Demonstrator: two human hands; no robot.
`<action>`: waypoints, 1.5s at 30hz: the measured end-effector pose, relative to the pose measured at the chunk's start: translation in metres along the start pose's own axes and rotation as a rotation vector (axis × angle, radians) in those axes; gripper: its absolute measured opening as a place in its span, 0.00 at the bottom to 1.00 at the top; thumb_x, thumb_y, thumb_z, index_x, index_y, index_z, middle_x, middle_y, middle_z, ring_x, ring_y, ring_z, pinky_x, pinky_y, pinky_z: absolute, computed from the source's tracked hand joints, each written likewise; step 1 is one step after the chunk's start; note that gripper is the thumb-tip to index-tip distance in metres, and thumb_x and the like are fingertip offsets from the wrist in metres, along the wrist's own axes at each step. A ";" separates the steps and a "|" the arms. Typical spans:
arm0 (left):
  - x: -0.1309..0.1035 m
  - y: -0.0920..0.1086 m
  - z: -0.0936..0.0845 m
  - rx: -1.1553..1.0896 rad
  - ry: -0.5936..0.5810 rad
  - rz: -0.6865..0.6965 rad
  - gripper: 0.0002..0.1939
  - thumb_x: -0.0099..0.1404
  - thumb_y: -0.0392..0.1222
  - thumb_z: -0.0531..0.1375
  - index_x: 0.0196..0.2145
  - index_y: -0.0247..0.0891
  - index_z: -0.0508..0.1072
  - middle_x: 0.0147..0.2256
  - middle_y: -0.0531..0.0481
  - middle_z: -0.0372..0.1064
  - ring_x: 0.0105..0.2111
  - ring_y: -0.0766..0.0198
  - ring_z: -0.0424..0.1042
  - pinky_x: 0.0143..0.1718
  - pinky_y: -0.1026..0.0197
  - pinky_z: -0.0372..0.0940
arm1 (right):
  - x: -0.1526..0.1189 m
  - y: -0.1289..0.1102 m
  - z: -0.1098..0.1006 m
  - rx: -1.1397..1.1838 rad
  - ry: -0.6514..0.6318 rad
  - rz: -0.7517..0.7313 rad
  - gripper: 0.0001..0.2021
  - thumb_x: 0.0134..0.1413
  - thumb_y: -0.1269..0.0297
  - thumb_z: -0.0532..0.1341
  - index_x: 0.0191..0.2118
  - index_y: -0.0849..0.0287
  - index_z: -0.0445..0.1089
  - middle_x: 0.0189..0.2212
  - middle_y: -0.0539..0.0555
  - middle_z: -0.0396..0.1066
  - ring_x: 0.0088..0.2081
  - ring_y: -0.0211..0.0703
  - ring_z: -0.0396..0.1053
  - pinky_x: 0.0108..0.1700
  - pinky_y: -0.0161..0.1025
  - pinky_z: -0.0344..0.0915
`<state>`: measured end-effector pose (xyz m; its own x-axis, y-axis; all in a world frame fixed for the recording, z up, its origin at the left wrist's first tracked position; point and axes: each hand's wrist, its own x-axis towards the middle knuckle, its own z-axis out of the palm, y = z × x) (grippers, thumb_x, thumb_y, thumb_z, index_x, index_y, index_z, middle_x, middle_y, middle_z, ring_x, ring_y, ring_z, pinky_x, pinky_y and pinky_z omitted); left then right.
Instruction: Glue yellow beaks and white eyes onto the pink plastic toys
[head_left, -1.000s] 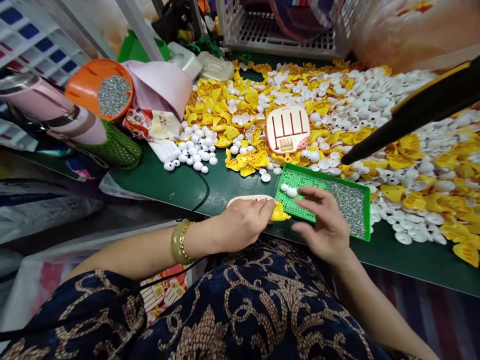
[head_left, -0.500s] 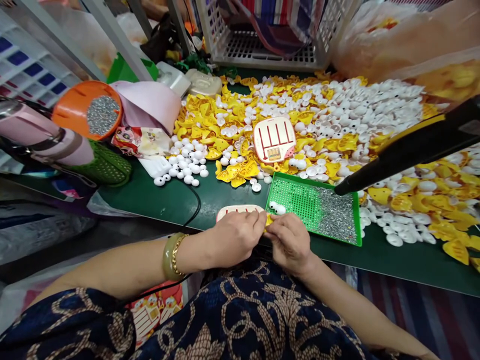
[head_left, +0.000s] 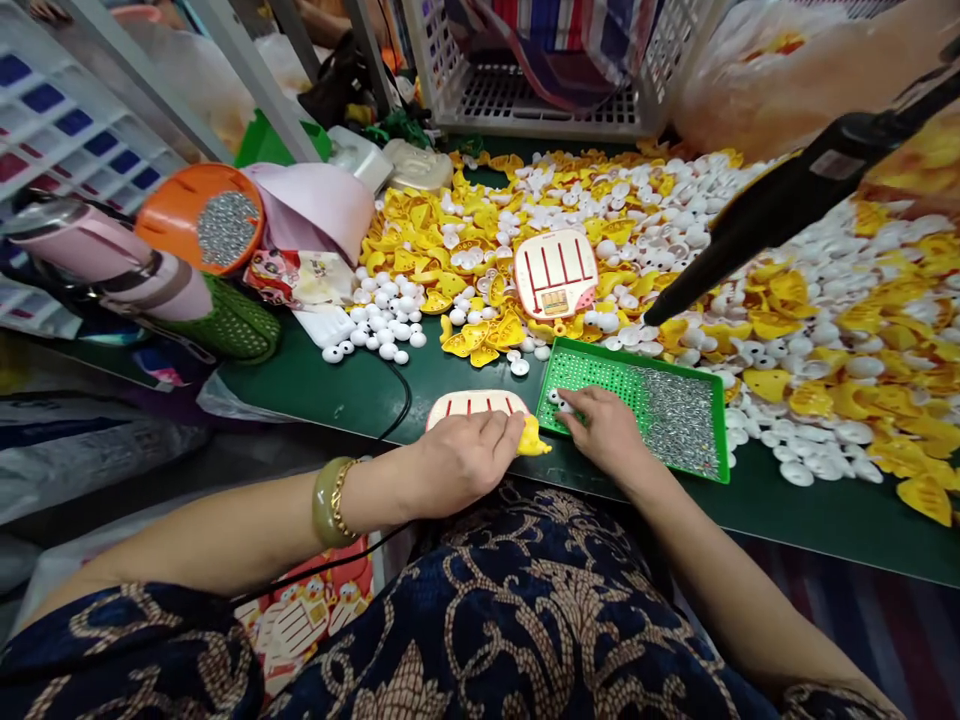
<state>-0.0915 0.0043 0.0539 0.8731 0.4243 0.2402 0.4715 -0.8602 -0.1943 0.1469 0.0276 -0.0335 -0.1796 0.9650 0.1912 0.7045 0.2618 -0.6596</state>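
A cream toy board with red slots lies tilted at the table's front edge, partly covered by my left hand. The fingers of that hand are closed around a yellow plastic piece at the board's right end; whether the two are joined is hidden. My right hand reaches over the left side of a green perforated tray. Its thumb and forefinger are at a small white double eye piece with black pupils, pinching it. Small silver screws fill the tray's right side.
Heaps of yellow shells and white half-domes cover the table behind. A second slotted board rests on them. A black tool hangs at right. An orange bowl of screws and a pink flask stand left.
My right hand has left the yellow piece and moved up and right to the eye piece in the tray. My left hand keeps its hold. The black tool has shifted slightly in view.
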 end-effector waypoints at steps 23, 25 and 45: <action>0.004 0.009 0.000 0.041 0.014 0.062 0.21 0.68 0.30 0.47 0.56 0.13 0.59 0.36 0.30 0.73 0.34 0.54 0.75 0.33 0.54 0.73 | -0.025 -0.060 -0.031 0.492 0.058 -0.255 0.09 0.60 0.71 0.57 0.43 0.55 0.71 0.38 0.55 0.74 0.41 0.43 0.73 0.43 0.43 0.73; 0.003 0.009 0.002 0.030 0.021 0.049 0.22 0.68 0.30 0.47 0.57 0.14 0.59 0.36 0.30 0.73 0.34 0.53 0.75 0.32 0.53 0.73 | -0.025 -0.061 -0.031 0.469 0.058 -0.269 0.09 0.60 0.71 0.57 0.44 0.55 0.72 0.37 0.55 0.74 0.41 0.44 0.73 0.42 0.44 0.73; -0.001 0.001 -0.001 -0.095 -0.013 0.056 0.24 0.66 0.30 0.49 0.58 0.17 0.59 0.36 0.32 0.72 0.33 0.54 0.74 0.29 0.55 0.71 | -0.017 -0.056 -0.026 0.359 0.055 -0.479 0.18 0.58 0.75 0.59 0.51 0.51 0.71 0.41 0.55 0.75 0.42 0.43 0.74 0.41 0.43 0.75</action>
<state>-0.0922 0.0030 0.0548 0.8995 0.3780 0.2191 0.4086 -0.9053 -0.1158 0.1281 -0.0043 0.0186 -0.3772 0.7387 0.5586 0.2761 0.6654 -0.6935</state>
